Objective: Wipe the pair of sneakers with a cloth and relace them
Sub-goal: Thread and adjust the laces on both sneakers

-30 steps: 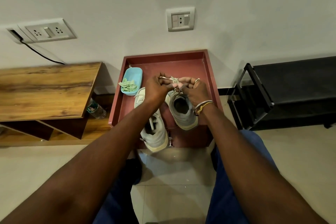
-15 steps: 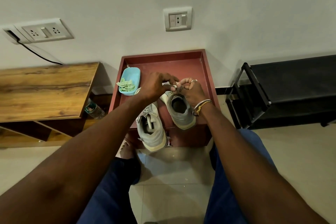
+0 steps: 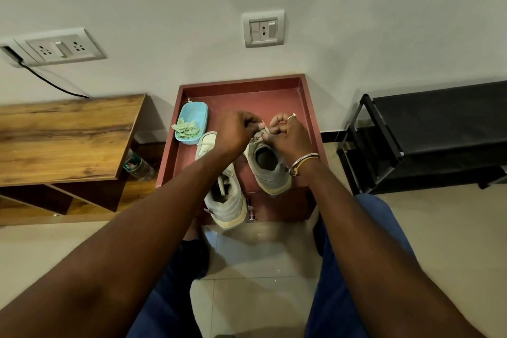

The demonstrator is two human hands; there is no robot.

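Head view shows your left hand [image 3: 236,132] and right hand [image 3: 288,136] meeting over the right-hand sneaker [image 3: 270,170], each pinching the lace [image 3: 262,129] with curled fingers, likely to draw it snug. That shoe sits on the red tray [image 3: 274,90], heel near you for easy reach. The other sneaker [image 3: 227,200] lies just left, its heel overhanging the near edge. The green cloth [image 3: 186,129] waits in the blue tub [image 3: 194,115], far left.

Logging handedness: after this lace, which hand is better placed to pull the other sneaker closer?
Left, probably: both pinch the lace, but the left hand sits beside the other sneaker, forearm over it; the right hand is farther off.
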